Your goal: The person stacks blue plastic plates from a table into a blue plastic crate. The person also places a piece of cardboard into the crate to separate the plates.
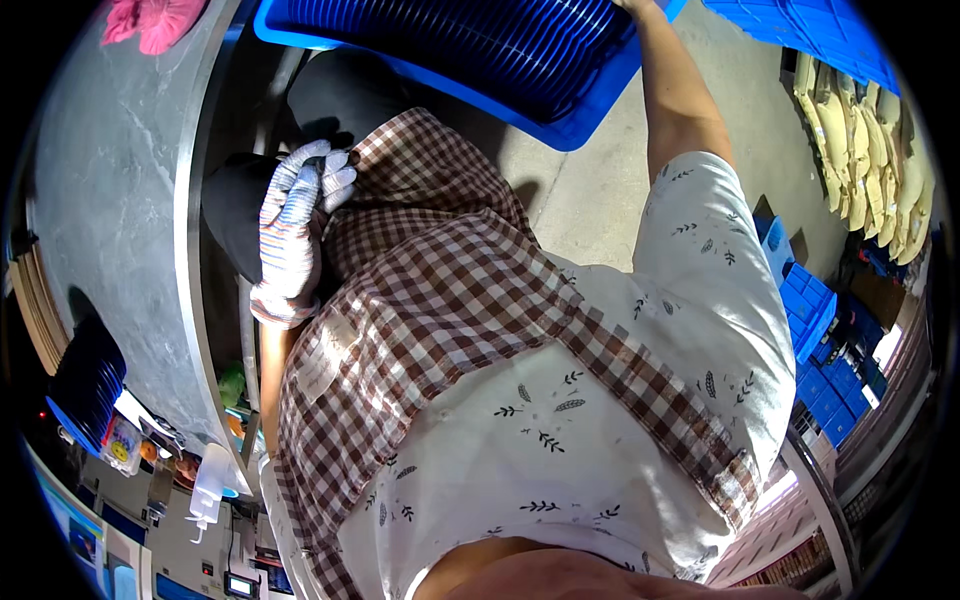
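Note:
My left hand (292,225) wears a striped white knit glove and is raised over my lap beside the table edge. Its fingers are curled together, with a small dark thing showing between them that I cannot make out. The checked brown-and-white apron (430,250) lies right beside these fingers. My bare right arm stretches forward to a blue plastic crate (572,130) with rows of dark blue ribs inside. At the top edge of the view, my right hand (634,5) is at the crate's right side; most of it is cut off and its fingers are hidden.
A grey table (120,200) runs along my left, with a pink cloth (155,22) at its far end. A dark blue ribbed rack (88,380) and a clear plastic bottle (208,485) are nearer. To the right are pale yellow sacks (860,150) and blue bins (806,308).

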Motion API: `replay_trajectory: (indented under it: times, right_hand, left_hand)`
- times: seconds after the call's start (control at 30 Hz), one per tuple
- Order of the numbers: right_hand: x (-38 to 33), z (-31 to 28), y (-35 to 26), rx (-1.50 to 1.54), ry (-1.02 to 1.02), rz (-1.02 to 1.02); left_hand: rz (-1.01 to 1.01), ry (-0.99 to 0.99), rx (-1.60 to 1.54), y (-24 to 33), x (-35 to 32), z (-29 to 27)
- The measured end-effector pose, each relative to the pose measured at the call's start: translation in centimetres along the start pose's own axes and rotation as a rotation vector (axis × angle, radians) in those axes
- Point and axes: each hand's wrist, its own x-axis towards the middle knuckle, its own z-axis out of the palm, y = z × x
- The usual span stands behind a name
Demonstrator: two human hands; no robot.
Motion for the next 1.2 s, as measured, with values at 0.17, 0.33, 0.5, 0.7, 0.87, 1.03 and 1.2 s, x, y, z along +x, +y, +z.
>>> replay_trajectory:
  times: [0.17, 0.33, 0.5, 0.7, 0.87, 1.03, 1.2]
  right_hand:
    - [-3.1, -7.4, -5.4, 0.417, -0.015, -0.087]
    - [-20.3, -19.3, -26.6, 0.733, -0.356, -1.037]
    - [-35.4, -25.1, -36.1, 1.096, -0.269, -1.718]
    - [-39.1, -30.3, -41.6, 0.748, -0.135, -1.631]
    - [-39.1, -29.4, -44.4, 0.959, -0.236, -1.482]
    - [-28.3, -21.8, -63.1, 1.278, -0.662, -1.47]
    - [-25.9, -7.0, -83.1, 1.176, -1.0, -1.159]
  left_hand:
    - [-0.007, 0.0, -0.106, 0.3, 0.5, 0.1]
    - [0.053, 0.002, -0.097, -0.6, 0.5, -0.8]
    - [0.164, -0.03, -0.092, -0.2, -0.4, -1.7]
    - [0.444, 0.351, -0.001, 3.9, -6.7, -11.0]
    - [0.677, 1.022, 0.097, 5.5, -15.6, -20.2]
    - [0.813, 1.438, 0.394, 4.4, -22.0, -39.9]
    - [0.682, 1.441, -0.199, 5.6, -21.0, -49.2]
